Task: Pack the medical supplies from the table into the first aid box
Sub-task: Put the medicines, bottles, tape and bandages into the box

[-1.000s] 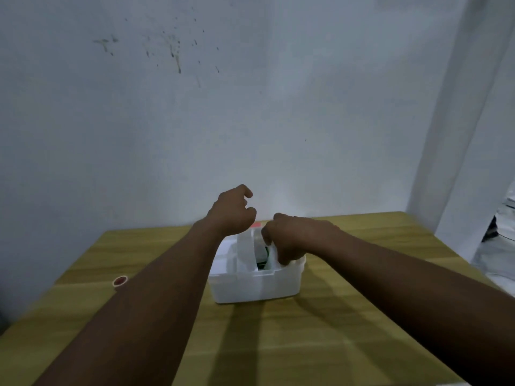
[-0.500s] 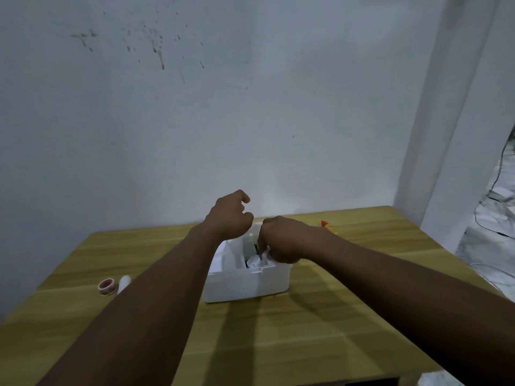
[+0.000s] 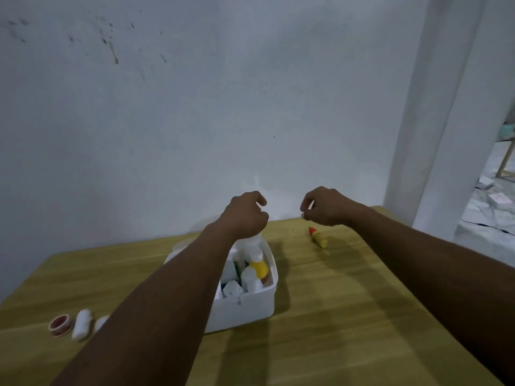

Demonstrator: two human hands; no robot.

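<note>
box (image 3: 245,307): I see it open, white, mid table (image 3: 348,316), w/ yellow bottle (image 3: 259,267) + white bottles (image 3: 249,280) inside
left hand (image 3: 243,217): above box's far end, fingers curled loose, nothing held that I can see
right hand (image 3: 324,206): raised right of box, fingertips pinched; maybe sth small & pale, can't tell
yellow tube (image 3: 317,237): red cap, lying on table below right hand
tape roll (image 3: 60,325) + white roll (image 3: 80,324): side by side on table, left of box, near left forearm

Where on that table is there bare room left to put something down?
Bare wood lies in front of the first aid box, toward the near edge, and right of it, below the yellow tube. The left is crowded: tape roll and white rolls. The box is nearly full.
</note>
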